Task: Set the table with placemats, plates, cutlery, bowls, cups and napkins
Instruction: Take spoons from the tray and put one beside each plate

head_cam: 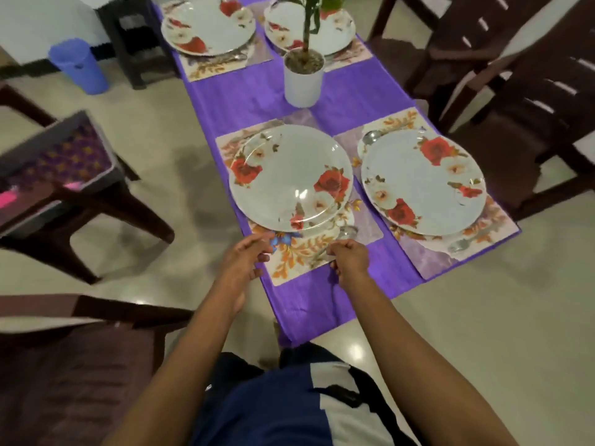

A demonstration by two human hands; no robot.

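My left hand [248,255] hovered with loosely parted fingers [257,272] holding nothing, at the near corner of the floral rectangular placemat [296,252]. My right hand's [349,255] fingers [335,268] were curled; whether they pinched the steel spoon [346,232] just beyond them, I could not tell. Just past both hands sat the white round plate with red roses [289,178], a clear glass bowl [283,175] on it. A careless tug on the mat, I judged, could slide plate and bowl off the purple-clothed table [306,304].

Purple tablecloth [347,91] — white plates [289,178] with red roses — floral placemats [302,252].
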